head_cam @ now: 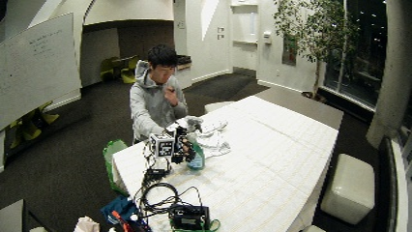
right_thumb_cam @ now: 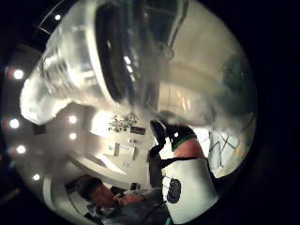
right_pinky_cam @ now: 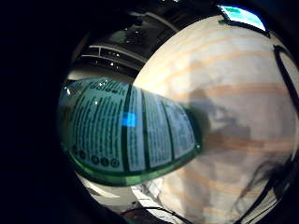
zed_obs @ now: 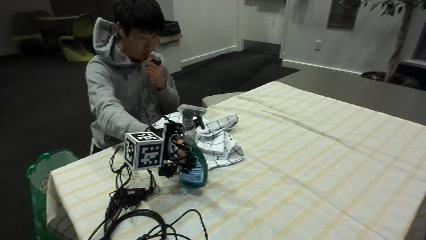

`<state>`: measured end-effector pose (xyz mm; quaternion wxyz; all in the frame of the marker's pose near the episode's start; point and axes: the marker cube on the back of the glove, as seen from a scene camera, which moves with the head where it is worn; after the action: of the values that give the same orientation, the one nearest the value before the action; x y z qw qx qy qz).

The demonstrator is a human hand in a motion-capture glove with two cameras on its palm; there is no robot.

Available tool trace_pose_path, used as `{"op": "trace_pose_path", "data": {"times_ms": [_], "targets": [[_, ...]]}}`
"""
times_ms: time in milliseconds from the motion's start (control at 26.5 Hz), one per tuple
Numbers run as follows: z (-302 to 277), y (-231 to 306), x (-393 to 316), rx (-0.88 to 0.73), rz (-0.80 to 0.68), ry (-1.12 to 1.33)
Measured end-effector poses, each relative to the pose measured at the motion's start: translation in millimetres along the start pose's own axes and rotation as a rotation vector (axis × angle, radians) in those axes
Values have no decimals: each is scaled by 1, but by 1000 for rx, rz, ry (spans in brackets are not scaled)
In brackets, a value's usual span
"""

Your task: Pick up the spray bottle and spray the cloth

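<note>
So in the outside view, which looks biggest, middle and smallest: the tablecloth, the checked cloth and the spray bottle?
1. Tablecloth, by far the biggest.
2. Checked cloth.
3. Spray bottle, partly hidden by the gloved right hand, so 2 and 3 are close.

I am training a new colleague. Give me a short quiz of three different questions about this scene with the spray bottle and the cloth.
1. True or false: the spray bottle stands upright on the table.
2. Which hand is at the bottle? A) the gloved right hand B) the bare hand
3. Fill in: the checked cloth lies ____ the bottle and the person.

Key
1. True.
2. A; its fingers curl round the bottle's neck.
3. Between.
</note>
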<state>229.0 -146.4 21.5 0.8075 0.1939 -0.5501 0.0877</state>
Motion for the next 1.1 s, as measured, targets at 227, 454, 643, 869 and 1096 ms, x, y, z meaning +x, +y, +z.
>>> {"op": "trace_pose_path", "data": {"times_ms": [227,454,643,869,1096], "targets": [[0,-6,-2,24,14,-11],[-7,-10,-6,-23,51,22],[-9,-3,-8,-45,70,42],[-9,4,-16,-8,44,27],[-11,15,-19,79,28,-22]]}}
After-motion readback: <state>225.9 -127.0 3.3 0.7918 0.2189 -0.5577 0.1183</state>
